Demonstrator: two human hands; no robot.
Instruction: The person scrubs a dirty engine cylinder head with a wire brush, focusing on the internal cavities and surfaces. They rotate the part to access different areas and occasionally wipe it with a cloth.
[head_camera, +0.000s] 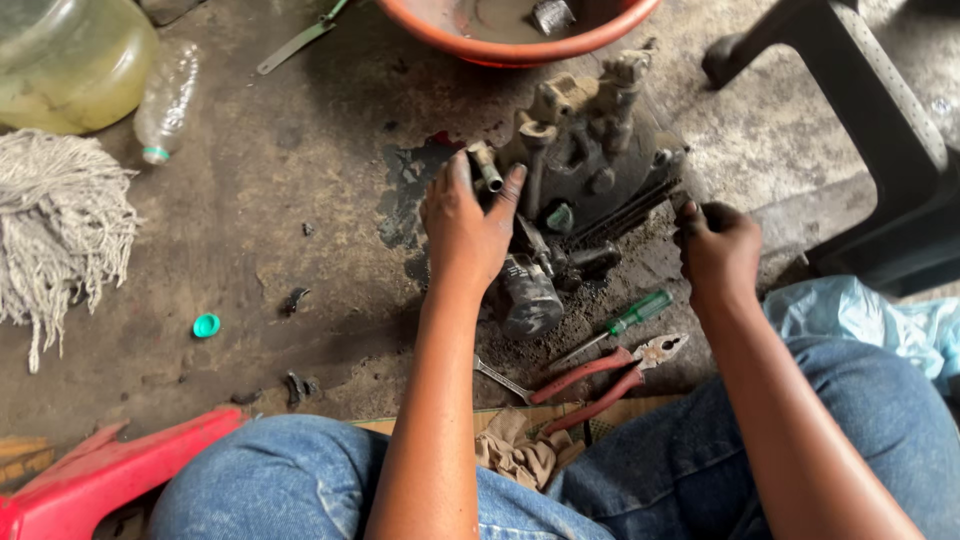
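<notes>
1. stained, oily concrete floor (250, 250), dark and wet near the middle, strewn with tools and bits of grime.
2. greasy grey metal pump-like assembly with stubby ports (575, 150), resting on that floor at centre, its long axis running from near-left to far-right, toward an orange plastic basin (520, 48) at the far edge.
3. left hand (468, 228), laid on the assembly's left flank, fingers spread; thumb and forefinger bracketing a short pipe stub (487, 165); clearly the nearer hand to the body of the part.
4. right hand (716, 250), closed into a fist at the assembly's right end, apparently around a dark handle or rod; cannot tell exactly what.
5. just near of the assembly: green-handled screwdriver (628, 317), red-handled pliers (610, 375), slim steel spanner (500, 380), all lying between the two forearms.
6. far left: pale string mop head (60, 230), clear plastic bottle (168, 98), small teal bottle cap (206, 325), well apart from both hands.
</notes>
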